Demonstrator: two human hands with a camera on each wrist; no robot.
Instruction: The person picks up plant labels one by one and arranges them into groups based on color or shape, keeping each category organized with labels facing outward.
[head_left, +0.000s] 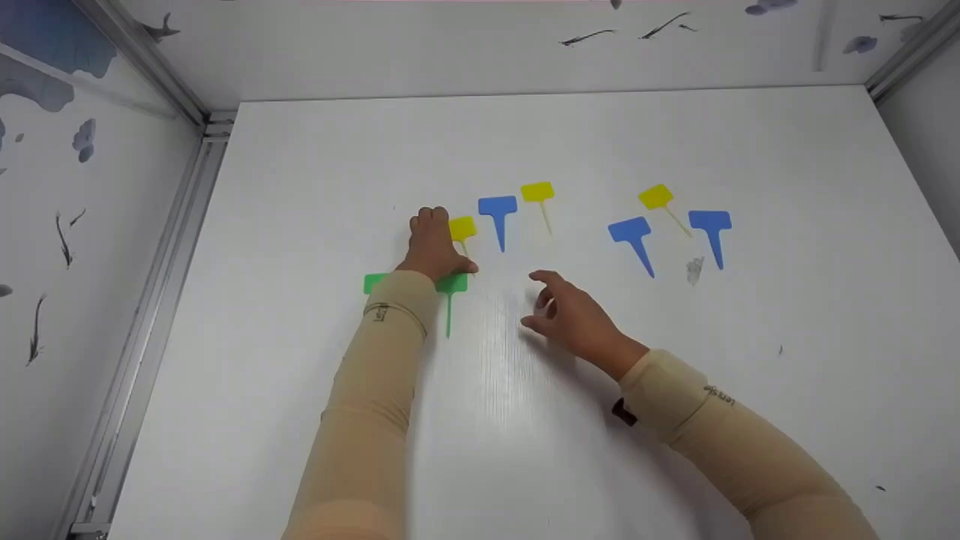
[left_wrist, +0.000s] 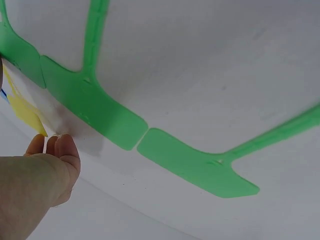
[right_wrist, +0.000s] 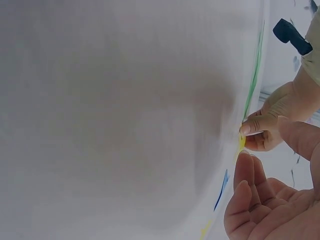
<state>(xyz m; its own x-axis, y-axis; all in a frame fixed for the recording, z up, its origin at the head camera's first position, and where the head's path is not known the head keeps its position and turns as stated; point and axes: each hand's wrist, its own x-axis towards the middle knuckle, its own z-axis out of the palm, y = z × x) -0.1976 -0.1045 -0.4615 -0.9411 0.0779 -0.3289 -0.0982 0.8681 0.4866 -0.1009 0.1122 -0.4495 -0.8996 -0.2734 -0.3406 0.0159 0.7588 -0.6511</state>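
My left hand point(head_left: 435, 246) reaches over the table at a yellow T-shaped plant label point(head_left: 463, 228). Its thumb is spread down by the label's stem, and its fingertips sit right at the label's head, as the left wrist view shows. Under that wrist runs a row of green plant labels point(left_wrist: 95, 102), laid head to head and partly hidden by the sleeve in the head view. To the right, my right hand point(head_left: 574, 319) hovers over the table with loosely bent fingers and nothing in them. Beyond the hands lie a blue label point(head_left: 498, 206) and another yellow label point(head_left: 537, 192).
Farther right on the white table point(head_left: 750, 390) lie a slanted yellow label point(head_left: 656, 196) and two blue ones, a left blue label point(head_left: 631, 229) and a right blue label point(head_left: 709, 220). A grey smudge point(head_left: 695, 270) marks the surface near them. Patterned white walls point(head_left: 450, 52) enclose the table.
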